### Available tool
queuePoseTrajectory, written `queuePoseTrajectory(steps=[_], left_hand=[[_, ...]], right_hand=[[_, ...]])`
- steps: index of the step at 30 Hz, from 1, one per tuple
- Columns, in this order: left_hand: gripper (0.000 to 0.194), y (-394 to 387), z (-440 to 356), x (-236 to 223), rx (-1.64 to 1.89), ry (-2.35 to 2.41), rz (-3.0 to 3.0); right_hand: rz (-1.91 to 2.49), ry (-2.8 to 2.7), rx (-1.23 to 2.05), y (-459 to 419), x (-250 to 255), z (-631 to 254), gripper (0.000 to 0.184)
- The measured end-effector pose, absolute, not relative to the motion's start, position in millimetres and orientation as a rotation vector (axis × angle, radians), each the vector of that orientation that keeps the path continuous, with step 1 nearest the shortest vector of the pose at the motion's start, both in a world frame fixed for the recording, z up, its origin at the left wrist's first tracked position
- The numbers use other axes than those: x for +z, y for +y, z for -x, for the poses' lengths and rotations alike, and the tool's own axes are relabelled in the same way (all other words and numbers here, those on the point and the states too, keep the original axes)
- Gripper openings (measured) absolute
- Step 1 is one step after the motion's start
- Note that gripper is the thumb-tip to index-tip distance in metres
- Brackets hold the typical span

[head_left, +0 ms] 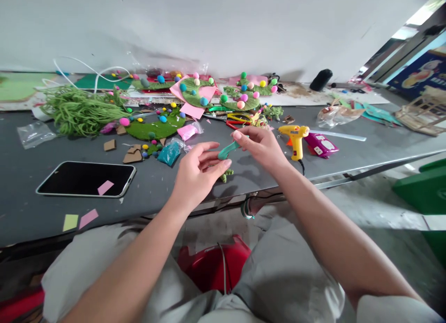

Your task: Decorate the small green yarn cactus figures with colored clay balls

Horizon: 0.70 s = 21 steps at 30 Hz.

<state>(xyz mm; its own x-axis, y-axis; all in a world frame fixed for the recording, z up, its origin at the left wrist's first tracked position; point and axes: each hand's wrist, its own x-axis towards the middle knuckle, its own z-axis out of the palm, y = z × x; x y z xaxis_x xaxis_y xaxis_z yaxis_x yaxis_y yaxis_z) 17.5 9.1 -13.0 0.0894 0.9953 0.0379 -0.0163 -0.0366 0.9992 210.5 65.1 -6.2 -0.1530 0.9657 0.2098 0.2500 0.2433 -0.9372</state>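
A narrow teal strip [228, 149], curled at its lower left end, is stretched between my two hands above the table's front edge. My right hand [259, 145] pinches its upper right end between thumb and fingers. At the curled end, my left hand [198, 172] has its thumb and fingers bent around the strip. A small green fuzzy piece [227, 175] lies under my left fingertips, partly hidden. To the right of my right hand is a yellow glue gun [295, 139], its cord running down toward the table edge.
A phone [85, 179] lies at left with a pink paper piece on it. Green yarn [81, 110], a green felt shape with pom-poms [156, 127] and a teal bag [169, 152] spread behind. A purple packet [321, 145] sits at right, and a red stool [214, 262] is below.
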Motion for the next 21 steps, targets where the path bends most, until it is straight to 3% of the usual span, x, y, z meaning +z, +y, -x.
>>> queuePoseTrajectory(steps=[3,6,12,16,21], left_hand=[[0.060,8.7,-17.8,-14.7,1.177,1.045,-1.235],[0.053,8.4,-18.3,-17.5,1.203,1.058,-1.264],[0.040,9.4,-17.6,-15.8,1.193,1.131,-1.331],[0.050,9.9,-16.3,-14.5,1.187,1.135,-1.273],[0.067,9.3,-18.5,-17.4,1.173,1.038,-1.220]], right_hand=[[1.047,-1.737,1.190,57.8,-8.0,-203.9,0.051],[1.033,-1.831,1.311,50.9,-9.3,-197.3,0.054],[1.150,-1.632,1.098,61.4,-7.2,-207.6,0.053],[1.143,-1.489,0.998,68.5,-4.6,-215.7,0.050],[1.025,-1.681,1.271,54.4,-5.9,-199.4,0.052]])
